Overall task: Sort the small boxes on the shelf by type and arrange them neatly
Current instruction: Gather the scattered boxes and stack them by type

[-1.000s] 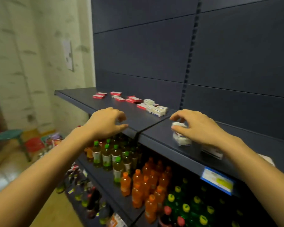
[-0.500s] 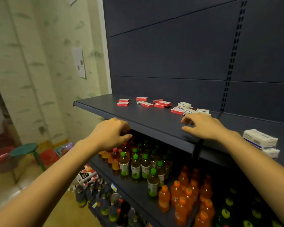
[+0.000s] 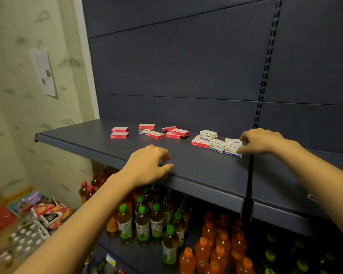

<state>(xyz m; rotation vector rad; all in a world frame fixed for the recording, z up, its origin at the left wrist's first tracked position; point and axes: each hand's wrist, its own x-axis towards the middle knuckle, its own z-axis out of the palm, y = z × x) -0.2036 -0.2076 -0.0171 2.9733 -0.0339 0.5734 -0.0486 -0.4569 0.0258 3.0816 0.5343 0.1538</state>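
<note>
Several flat red boxes (image 3: 119,135) lie scattered along the back of the dark shelf (image 3: 87,143), some overlapping near the middle (image 3: 176,133). To their right sit a few white boxes with blue print (image 3: 208,134), one resting on a red box (image 3: 199,142). My right hand (image 3: 263,141) is at the right end of this group, thumb and fingers pinching the nearest white box (image 3: 231,150). My left hand (image 3: 149,165) rests on the shelf's front edge, fingers loosely curled, holding nothing.
A black upright post (image 3: 248,194) splits the shelf front just below my right hand. The lower shelves hold green-capped bottles (image 3: 142,224) and orange bottles (image 3: 222,246). Snack packets (image 3: 48,212) lie on the floor at the left, beside a papered wall.
The view has swung left and closer. My right hand left the white boxes at the far right and reached forward onto the white boxes beside the red ones. My left hand stayed at the shelf edge.
</note>
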